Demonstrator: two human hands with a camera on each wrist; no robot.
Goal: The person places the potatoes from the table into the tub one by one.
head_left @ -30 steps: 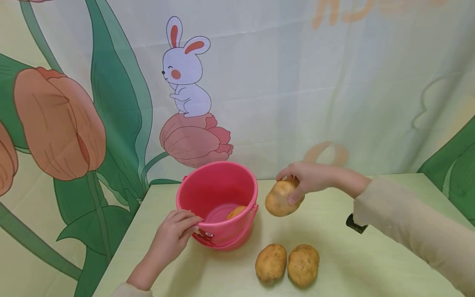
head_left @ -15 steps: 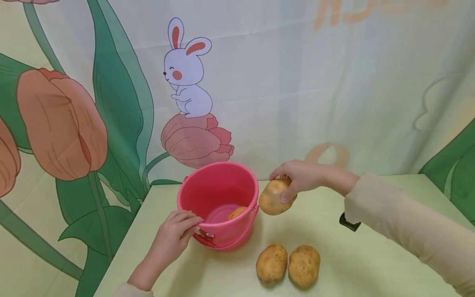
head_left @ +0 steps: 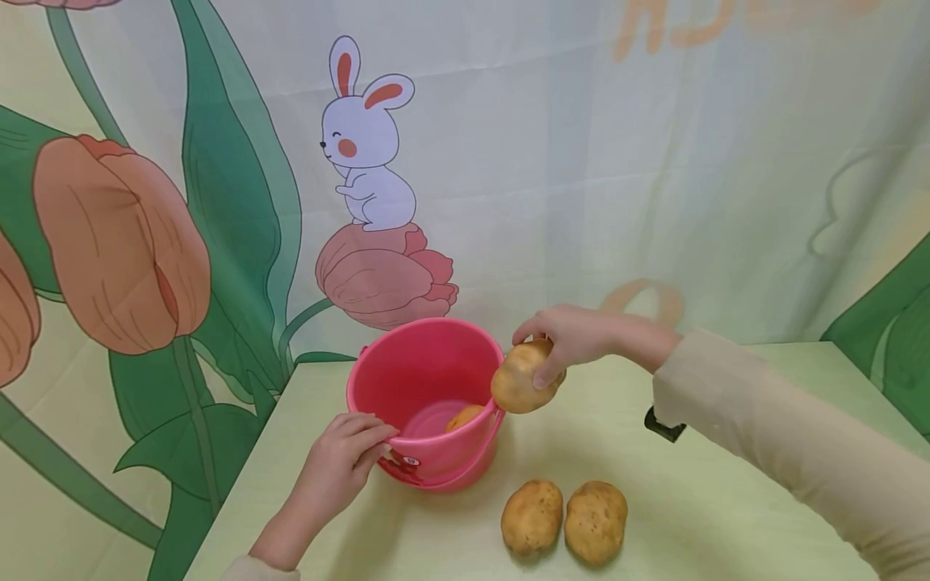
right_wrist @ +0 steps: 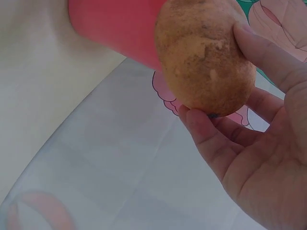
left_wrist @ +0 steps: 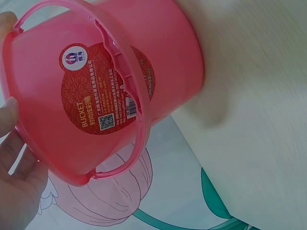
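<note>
A pink plastic bucket (head_left: pixel 425 379) stands on the pale green table (head_left: pixel 697 500), with one potato (head_left: pixel 463 417) lying at its bottom. My left hand (head_left: pixel 341 460) grips the bucket's near rim; the left wrist view shows the bucket (left_wrist: pixel 110 91) with its red label and my fingers (left_wrist: pixel 9 143) on the rim. My right hand (head_left: pixel 563 339) holds a large potato (head_left: pixel 517 379) in the air at the bucket's right rim. In the right wrist view the potato (right_wrist: pixel 204 57) sits between thumb and fingers (right_wrist: pixel 211 139), with the bucket (right_wrist: pixel 115 24) behind it.
Two more potatoes (head_left: pixel 533 516) (head_left: pixel 596 520) lie side by side on the table in front of the bucket, to its right. A cloth backdrop with a rabbit (head_left: pixel 366 137) and tulips hangs right behind the table. The table's left edge runs close to the bucket.
My right hand has carried the potato leftward, from beside the bucket to its right rim. The left hand and the bucket have stayed put.
</note>
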